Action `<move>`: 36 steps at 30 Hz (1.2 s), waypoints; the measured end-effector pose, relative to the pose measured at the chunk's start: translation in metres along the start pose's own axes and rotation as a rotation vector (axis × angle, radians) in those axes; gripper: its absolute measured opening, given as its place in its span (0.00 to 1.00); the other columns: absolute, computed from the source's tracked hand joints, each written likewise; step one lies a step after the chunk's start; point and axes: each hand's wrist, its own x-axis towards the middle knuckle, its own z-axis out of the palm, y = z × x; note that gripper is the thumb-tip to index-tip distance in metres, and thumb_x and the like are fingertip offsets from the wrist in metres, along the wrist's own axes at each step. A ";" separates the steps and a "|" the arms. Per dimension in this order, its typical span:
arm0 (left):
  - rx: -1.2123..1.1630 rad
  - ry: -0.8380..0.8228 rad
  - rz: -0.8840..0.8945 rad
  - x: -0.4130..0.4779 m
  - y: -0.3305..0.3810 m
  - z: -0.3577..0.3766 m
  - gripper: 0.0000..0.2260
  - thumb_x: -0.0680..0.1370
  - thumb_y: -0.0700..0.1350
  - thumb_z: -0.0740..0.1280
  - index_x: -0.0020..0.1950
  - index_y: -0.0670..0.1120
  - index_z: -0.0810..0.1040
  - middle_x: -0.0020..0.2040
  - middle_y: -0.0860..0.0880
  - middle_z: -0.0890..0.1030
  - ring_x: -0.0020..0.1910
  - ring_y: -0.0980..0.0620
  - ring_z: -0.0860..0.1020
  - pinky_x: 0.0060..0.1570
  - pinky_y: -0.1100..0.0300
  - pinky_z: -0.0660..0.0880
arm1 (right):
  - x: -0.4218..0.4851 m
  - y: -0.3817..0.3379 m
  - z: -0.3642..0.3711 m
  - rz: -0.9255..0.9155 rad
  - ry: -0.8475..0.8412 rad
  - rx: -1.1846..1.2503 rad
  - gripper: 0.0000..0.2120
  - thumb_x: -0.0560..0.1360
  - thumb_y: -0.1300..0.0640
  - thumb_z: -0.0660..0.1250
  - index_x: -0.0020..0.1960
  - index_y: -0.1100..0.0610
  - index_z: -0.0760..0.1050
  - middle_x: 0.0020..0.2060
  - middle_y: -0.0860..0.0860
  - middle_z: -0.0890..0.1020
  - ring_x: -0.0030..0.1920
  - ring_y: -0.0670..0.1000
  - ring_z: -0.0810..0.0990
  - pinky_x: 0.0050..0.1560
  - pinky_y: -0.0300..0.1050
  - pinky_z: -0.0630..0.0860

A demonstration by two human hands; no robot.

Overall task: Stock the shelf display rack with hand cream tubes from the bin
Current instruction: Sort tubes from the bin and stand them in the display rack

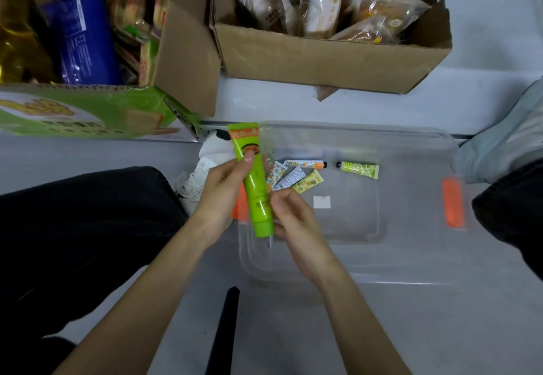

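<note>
A green tube (255,186) is held over the near left corner of the clear bin (411,136), clear of its floor. Its long axis runs almost straight away from the body, tilted a little leftward: the flat crimped end points up and away, the small cap end toward the person. The left hand (223,189) is wrapped round the upper half, thumb pressed on the printed face. The right hand (293,216) pinches the lower half just above the cap, so both hands are closed on the one tube.

The tube is glossy soft plastic, round at the cap and flattened to a wedge at the crimp — likely to give under pressure. The bin is thin, transparent, rigid plastic with orange latches.

Several small tubes (305,166) are left on its floor, scattered at differing angles just beyond the right hand, which is judged the nearer for them. A cardboard box (323,60) of wrapped goods stands behind. No display rack can be made out with certainty.
</note>
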 end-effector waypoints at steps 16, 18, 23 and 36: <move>-0.323 0.109 -0.189 -0.002 -0.022 -0.041 0.22 0.81 0.54 0.57 0.36 0.40 0.78 0.50 0.43 0.84 0.55 0.50 0.82 0.63 0.53 0.73 | 0.047 0.047 -0.048 0.688 -0.003 -0.253 0.19 0.78 0.42 0.58 0.57 0.55 0.75 0.49 0.51 0.77 0.51 0.53 0.78 0.54 0.53 0.78; -0.326 0.123 -0.188 -0.002 -0.022 -0.041 0.22 0.81 0.53 0.57 0.36 0.39 0.77 0.47 0.44 0.85 0.53 0.51 0.83 0.62 0.53 0.74 | 0.050 0.053 -0.045 0.693 -0.028 -0.255 0.19 0.79 0.42 0.57 0.50 0.55 0.77 0.47 0.51 0.80 0.49 0.53 0.79 0.54 0.50 0.77; -0.326 0.112 -0.184 -0.002 -0.020 -0.039 0.21 0.81 0.53 0.57 0.38 0.40 0.78 0.54 0.40 0.83 0.55 0.50 0.82 0.63 0.52 0.73 | 0.054 0.067 -0.044 0.691 -0.016 -0.294 0.26 0.79 0.43 0.57 0.55 0.66 0.78 0.51 0.57 0.81 0.47 0.53 0.80 0.47 0.43 0.78; -0.334 0.092 -0.189 -0.005 -0.023 -0.044 0.20 0.79 0.54 0.58 0.40 0.38 0.77 0.51 0.41 0.84 0.55 0.50 0.82 0.60 0.54 0.75 | 0.053 0.081 -0.053 0.553 0.006 -0.567 0.03 0.69 0.69 0.73 0.42 0.66 0.80 0.37 0.57 0.80 0.41 0.54 0.80 0.52 0.49 0.80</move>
